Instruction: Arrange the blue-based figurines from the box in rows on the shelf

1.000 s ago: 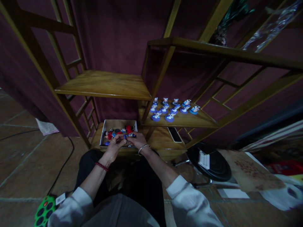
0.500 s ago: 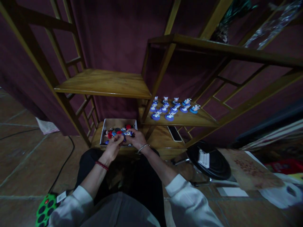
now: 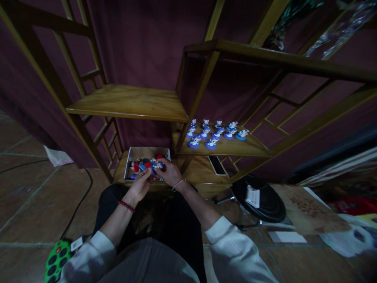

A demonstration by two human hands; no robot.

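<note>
Between my two hands, over the near side of an open box, is a small purple-and-white figurine. My left hand pinches its purple base from the left. My right hand has its fingers closed on the figurine's upper part from the right. Inside the box lie several more figurines, red and blue ones among them; my hands hide part of them. On the shelf to the right, several purple-and-white figurines stand in rows, with blue-based ones at the right end.
The box stands on the low board of a wooden shelf unit. A phone lies on that board to the right. A black round stool stands on the floor at right. At lower left is a green device with black round pads.
The figurine has turned a little in my fingers, tilting more upright. Both hands stay over the box's near edge. The standing figurines have not moved.
</note>
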